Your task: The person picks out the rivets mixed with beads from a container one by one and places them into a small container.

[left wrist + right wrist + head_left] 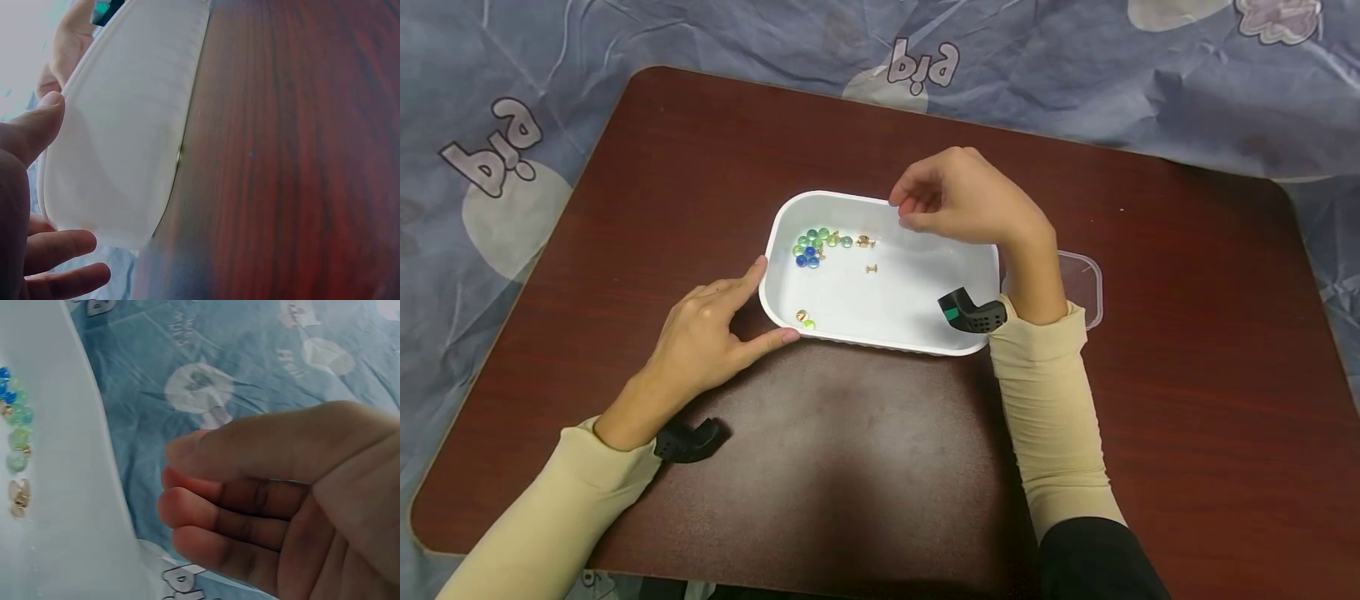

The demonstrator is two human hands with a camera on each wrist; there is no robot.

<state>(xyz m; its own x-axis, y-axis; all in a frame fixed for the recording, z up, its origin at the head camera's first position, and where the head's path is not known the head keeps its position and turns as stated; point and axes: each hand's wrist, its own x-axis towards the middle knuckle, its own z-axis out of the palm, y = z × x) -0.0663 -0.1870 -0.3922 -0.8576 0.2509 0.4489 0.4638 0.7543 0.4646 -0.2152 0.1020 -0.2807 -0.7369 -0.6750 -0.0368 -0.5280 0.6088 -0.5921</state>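
A white rectangular tray [925,308] holds blue and green glass marbles [813,247] bunched at its upper left. Small gold metal pieces [865,241] lie beside them, and a gold spool-shaped piece [871,268] sits nearer the middle. Two more marbles [805,320] rest in the lower left corner. My left hand [703,333] spans that corner from outside, its thumb at the near rim and its forefinger at the left side. Above the tray's far rim hovers my right hand [970,200], fingers loosely curled, thumb close to the forefinger; nothing shows between them.
A clear plastic container [1082,287] stands right of the tray, partly behind the right forearm. The brown wooden table [1210,375] has rounded corners, and a blue-grey printed cloth [760,42] hangs beyond its far edge. Each wrist wears a black camera [973,314].
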